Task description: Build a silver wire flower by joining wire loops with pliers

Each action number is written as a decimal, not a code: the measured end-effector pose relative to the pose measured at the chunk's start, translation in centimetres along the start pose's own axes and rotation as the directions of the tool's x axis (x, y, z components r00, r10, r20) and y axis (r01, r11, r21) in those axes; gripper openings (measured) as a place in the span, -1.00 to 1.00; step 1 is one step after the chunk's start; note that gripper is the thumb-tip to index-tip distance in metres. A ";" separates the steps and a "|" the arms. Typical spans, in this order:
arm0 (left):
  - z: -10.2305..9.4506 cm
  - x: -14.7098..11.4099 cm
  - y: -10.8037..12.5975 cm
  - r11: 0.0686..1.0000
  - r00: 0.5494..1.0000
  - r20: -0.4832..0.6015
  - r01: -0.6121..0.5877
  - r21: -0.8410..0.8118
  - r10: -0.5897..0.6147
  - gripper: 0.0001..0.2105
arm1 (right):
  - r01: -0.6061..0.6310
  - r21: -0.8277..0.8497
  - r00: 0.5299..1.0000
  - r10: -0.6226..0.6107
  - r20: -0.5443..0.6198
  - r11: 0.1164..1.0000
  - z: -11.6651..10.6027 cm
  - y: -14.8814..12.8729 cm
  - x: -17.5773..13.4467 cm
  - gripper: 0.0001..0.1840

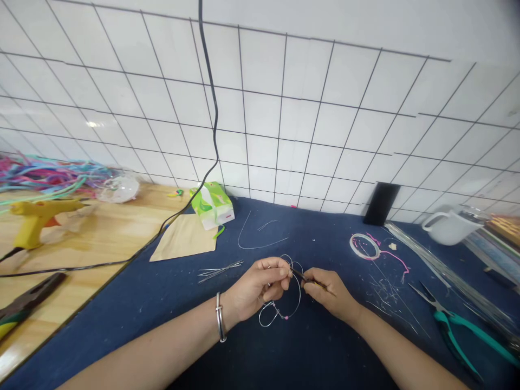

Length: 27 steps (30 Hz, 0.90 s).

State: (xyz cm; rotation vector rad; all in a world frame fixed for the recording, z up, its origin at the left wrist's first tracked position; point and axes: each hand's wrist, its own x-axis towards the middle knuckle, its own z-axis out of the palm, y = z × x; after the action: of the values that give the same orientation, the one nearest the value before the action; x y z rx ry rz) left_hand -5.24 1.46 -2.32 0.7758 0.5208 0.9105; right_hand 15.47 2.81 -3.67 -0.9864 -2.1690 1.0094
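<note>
- The left hand (257, 288) pinched the looped wire (300, 297) between thumb and fingers; the right hand (331, 292) was closed around the handles of a slim dark tool (299, 275), whose tip met the wire at the left fingertips.
- The looped wire was in front of the person, above the dark blue cloth (227, 352); one round loop hung lower, near pink beads (286, 317); whether the tool's tip was biting the wire or only touching it could not be told.
- The tip was right beside the left fingertips; a slip of the tool, from too hard a squeeze or a poor bite, could nip the skin.
- The pinch covered very little wire; a twist by the right hand without a firm hold on the left could turn the whole piece and bend its loops out of shape.
- The beads could slide along the wire if it were tipped, should nothing be holding them in place.
- Loose wire offcuts (385, 295) lay scattered to the right, near the teal-handled pliers (441, 313); a forearm or hand set down there could be pricked.
</note>
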 end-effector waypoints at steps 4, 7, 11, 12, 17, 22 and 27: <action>0.3 -0.1 0.1 0.999 1.000 -0.023 -0.001 0.035 0.002 -0.87 | 0.039 -0.083 0.998 -0.043 -0.041 0.996 0.1 -0.1 0.1 -0.74; 0.5 -0.1 0.1 0.996 0.998 -0.052 -0.036 0.086 0.040 -0.85 | 0.060 -0.137 0.995 -0.069 -0.065 0.989 0.2 -0.1 0.2 -0.76; 0.6 -0.1 -0.2 0.975 0.982 -0.141 -0.094 0.200 0.124 -0.83 | 0.032 -0.227 0.989 -0.064 -0.135 0.973 0.0 0.2 0.2 -0.77; 0.5 0.0 -0.2 0.964 0.974 -0.173 -0.104 0.244 0.149 -0.83 | 0.013 -0.248 0.985 -0.055 -0.164 0.969 0.0 0.2 0.2 -0.78; 0.2 0.3 -0.4 0.893 0.918 -0.289 -0.130 0.431 0.273 -0.79 | -0.046 -0.394 0.956 -0.074 -0.285 0.918 -0.1 -0.7 0.1 -0.80; -0.1 0.5 -0.6 0.856 0.885 -0.333 -0.124 0.502 0.324 -0.77 | -0.028 -0.635 0.950 -0.177 -0.256 0.772 0.4 -1.9 -0.1 -0.79; -0.1 0.6 -0.7 0.823 0.871 -0.347 -0.106 0.558 0.347 -0.77 | -0.056 -0.776 0.939 -0.231 -0.255 0.628 0.4 -2.8 -0.3 -0.75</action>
State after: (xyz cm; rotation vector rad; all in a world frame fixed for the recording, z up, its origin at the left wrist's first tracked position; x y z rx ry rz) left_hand -4.61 1.69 -2.98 1.1575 1.1266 1.2031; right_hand 14.30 1.16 -1.66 -1.2745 -2.3214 -0.2406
